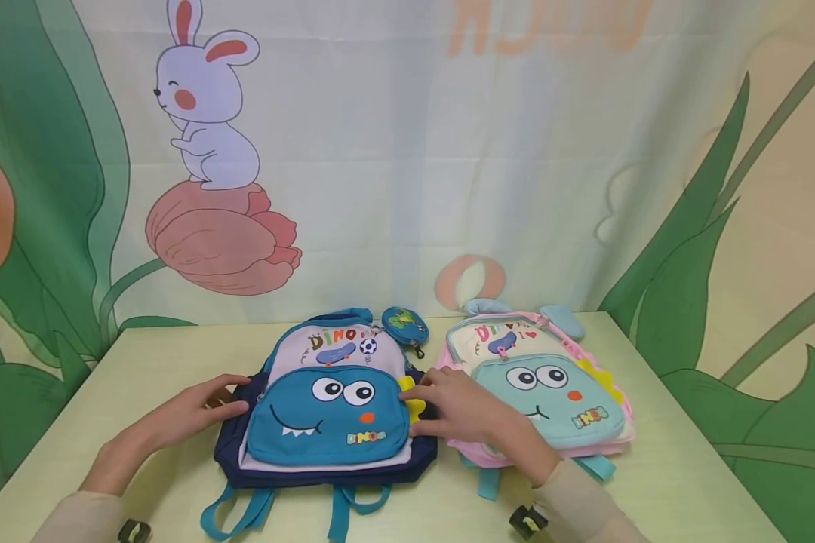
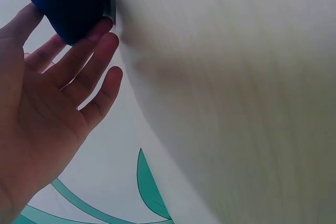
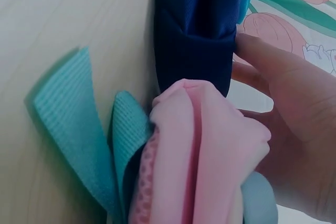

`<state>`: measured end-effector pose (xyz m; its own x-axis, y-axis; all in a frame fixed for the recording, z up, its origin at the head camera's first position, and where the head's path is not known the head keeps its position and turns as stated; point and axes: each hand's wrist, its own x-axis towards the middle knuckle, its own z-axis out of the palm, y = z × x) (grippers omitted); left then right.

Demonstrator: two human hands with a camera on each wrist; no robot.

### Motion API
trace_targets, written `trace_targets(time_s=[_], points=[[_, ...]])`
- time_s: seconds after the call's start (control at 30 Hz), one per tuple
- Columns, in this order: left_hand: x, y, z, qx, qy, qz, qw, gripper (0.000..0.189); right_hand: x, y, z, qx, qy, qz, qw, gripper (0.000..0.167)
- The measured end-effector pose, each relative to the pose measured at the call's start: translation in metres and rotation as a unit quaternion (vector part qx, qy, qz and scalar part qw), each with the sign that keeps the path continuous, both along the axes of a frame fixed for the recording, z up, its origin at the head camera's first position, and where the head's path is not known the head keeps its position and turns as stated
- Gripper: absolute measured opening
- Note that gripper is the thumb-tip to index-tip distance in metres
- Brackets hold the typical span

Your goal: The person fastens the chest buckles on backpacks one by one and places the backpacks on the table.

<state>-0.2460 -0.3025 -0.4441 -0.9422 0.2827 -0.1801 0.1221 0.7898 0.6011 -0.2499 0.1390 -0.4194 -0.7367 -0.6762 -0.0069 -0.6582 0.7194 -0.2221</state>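
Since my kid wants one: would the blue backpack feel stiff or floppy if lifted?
The blue backpack would probably flex, as its fabric side has folds. Its loose straps may dangle. Lying face up on the table, it seems unlikely to roll.

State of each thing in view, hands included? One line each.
Blue backpack: lying front up, zips unclear
Its straps: loose on the table
Pink backpack: lying front up, zips unclear
Round pouch: printed side up
Left hand: touching blue backpack's left side
Right hand: touching its right side
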Motion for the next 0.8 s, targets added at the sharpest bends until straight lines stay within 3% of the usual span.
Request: trace_targets(time_s=[0.3, 0.8], points=[[-0.0031, 0.0019, -0.0009, 0.005, -0.009, 0.002, 0.9999, 0.067, 0.0001, -0.0019, -0.0006, 0.005, -0.026, -0.017, 0.9995, 0.056], [-0.0032, 0.0028, 0.0034, 0.012, 0.003, 0.001, 0.9999, 0.067, 0.0046, -0.0038, 0.0027, 0.009, -0.024, -0.024, 0.9994, 0.054]])
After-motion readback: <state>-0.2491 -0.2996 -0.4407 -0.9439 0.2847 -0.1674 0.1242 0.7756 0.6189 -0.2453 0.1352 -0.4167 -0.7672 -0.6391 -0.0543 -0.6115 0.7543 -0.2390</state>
